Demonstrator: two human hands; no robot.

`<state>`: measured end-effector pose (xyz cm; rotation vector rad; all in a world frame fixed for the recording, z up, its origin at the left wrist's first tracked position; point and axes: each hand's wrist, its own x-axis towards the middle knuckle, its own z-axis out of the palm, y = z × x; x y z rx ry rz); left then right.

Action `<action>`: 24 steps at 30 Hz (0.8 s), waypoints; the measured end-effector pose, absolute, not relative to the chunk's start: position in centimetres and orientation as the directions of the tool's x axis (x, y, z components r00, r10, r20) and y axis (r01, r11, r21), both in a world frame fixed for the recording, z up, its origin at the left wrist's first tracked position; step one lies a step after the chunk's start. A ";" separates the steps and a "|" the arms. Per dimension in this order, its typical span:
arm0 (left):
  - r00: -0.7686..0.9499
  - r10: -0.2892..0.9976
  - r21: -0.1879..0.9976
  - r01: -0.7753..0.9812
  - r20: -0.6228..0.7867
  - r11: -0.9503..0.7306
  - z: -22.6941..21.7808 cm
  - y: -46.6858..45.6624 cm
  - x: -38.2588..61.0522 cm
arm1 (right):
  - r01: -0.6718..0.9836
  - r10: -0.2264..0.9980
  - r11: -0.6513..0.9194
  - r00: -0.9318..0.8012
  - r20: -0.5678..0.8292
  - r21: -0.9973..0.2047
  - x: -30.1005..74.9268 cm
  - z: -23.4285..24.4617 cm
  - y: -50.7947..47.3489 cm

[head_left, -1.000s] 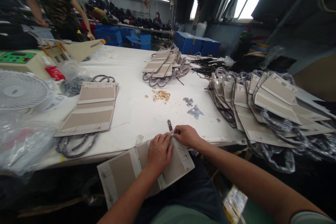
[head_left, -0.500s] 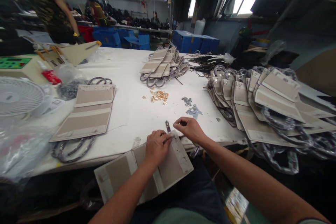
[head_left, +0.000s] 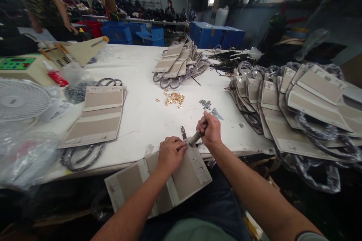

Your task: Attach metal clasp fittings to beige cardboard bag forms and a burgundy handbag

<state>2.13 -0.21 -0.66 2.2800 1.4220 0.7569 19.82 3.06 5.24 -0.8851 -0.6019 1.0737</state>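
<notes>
Right hand (head_left: 209, 130): grip now closed around a grey cylindrical tool (head_left: 194, 139).
Left hand (head_left: 169, 153): pinching a small dark piece (head_left: 181, 146).
Beige panel (head_left: 187, 179): under left hand, by counter (head_left: 138, 83) edge; I judge edge work advances.

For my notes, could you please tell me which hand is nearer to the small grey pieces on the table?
Right. The right hand is just short of the small grey pieces; the left hand lies farther off, to their near left.
</notes>
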 end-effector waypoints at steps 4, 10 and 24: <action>0.366 0.897 0.557 0.704 0.247 -0.440 -0.6 -0.1 2.1 | -0.344 0.940 0.190 0.334 0.069 -0.919 18.8 4.9 2.6; 0.338 0.928 0.538 0.759 0.154 -0.366 0.0 0.2 1.9 | 0.008 0.972 0.219 0.087 0.218 -0.976 17.2 6.0 1.1; 0.252 0.894 0.418 0.905 -0.372 -0.081 3.2 4.4 2.7 | -0.078 0.988 0.151 -0.002 0.152 -0.985 18.2 6.3 0.4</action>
